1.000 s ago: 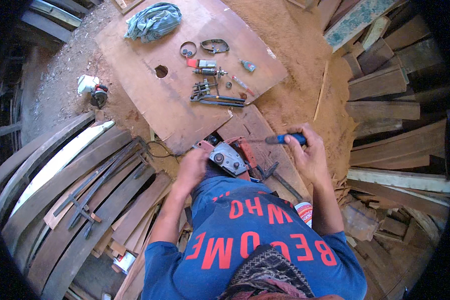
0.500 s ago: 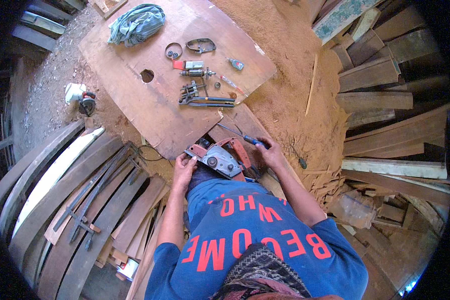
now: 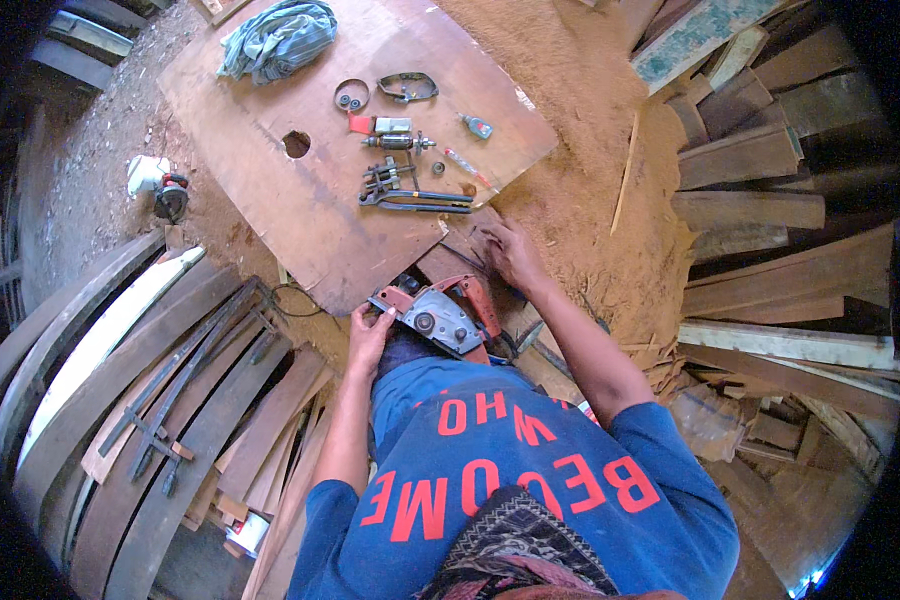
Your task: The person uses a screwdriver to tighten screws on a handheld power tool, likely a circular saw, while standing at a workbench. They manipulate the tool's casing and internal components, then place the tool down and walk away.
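Observation:
A red and grey electric planer [image 3: 442,322] lies on its side across my lap, its metal side parts facing up. My left hand [image 3: 370,335] is closed on the planer's left end, thumb on the upper edge. My right hand [image 3: 511,256] reaches past the planer to the near right corner of the wooden board [image 3: 300,230]. Its fingers are curled downward; whatever they hold is too small or hidden to make out. On the board lie pliers [image 3: 415,203], a motor armature [image 3: 398,142], a drive belt [image 3: 407,87] and a small bottle [image 3: 477,126].
A crumpled grey-green cloth [image 3: 278,42] lies at the board's far left. Curved timber planks [image 3: 200,350] and bar clamps [image 3: 175,385] are stacked at left. More planks [image 3: 755,210] line the right over sawdust [image 3: 595,180]. A red and black power tool [image 3: 172,197] stands on the ground.
My right hand has moved forward and left, toward the board's corner. The blue-handled screwdriver it held is no longer plainly seen in it. My left hand and the planer stay put.

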A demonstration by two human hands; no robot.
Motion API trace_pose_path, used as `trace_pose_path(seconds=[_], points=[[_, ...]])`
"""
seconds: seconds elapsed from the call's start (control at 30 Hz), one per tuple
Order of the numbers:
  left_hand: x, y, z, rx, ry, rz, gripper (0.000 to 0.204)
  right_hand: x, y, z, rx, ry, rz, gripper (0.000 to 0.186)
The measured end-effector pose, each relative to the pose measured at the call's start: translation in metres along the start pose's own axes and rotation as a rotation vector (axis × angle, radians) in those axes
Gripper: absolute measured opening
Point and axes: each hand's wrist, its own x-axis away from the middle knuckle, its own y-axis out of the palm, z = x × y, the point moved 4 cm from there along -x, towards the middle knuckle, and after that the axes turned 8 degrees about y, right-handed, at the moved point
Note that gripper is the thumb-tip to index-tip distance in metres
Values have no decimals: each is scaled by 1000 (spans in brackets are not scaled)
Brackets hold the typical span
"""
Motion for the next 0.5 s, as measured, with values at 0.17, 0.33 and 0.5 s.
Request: trace_pose_path(seconds=[0.17,0.33,0.5], points=[[2,-1,5,48,26,9,87,-33,27,14,122,-160,-13,31],[6,1,14,28,20,30,78,-33,38,17,151,-143,7,23],[-3,-1,1,68,32,28,80,-35,37,19,90,-47,11,23]])
